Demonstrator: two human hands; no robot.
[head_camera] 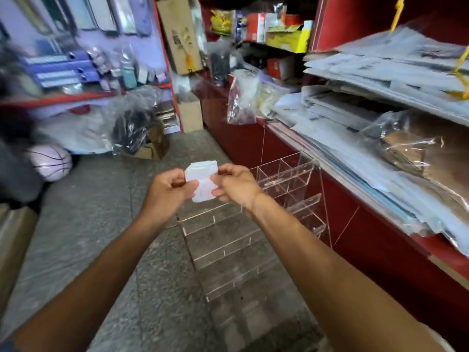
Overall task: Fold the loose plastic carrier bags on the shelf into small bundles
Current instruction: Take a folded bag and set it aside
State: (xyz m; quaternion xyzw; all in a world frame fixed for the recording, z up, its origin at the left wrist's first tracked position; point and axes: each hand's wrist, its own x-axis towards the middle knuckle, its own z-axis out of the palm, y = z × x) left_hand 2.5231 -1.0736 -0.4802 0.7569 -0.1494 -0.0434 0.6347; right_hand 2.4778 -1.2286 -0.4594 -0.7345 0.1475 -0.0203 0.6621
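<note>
Both arms extended forward, hands meeting at mid-frame above the grey stone floor (157,250). Left hand (166,189) and right hand (236,185) together hold one small folded plastic bag (200,179), white with a faint pink print. The bag is already a compact, roughly rectangular bundle, held in the air, well clear of the shelf. Left fingers curled, thumb pinching the bundle's left edge. Right fingers curled round its right edge, thumb on the front face.

Directly below and beyond the hands: a clear acrylic display rack (284,179) standing on the floor against the red counter front (380,237).

To the right, the red shelf (327,24) carries stacked flat sheets (355,138), probably newspaper or sheet plastic; motion blur prevents a firm reading. A crumpled clear bag (403,146) lies on top of that stack.

A pale purple basketball (49,161) rests on the floor at far left.
</note>
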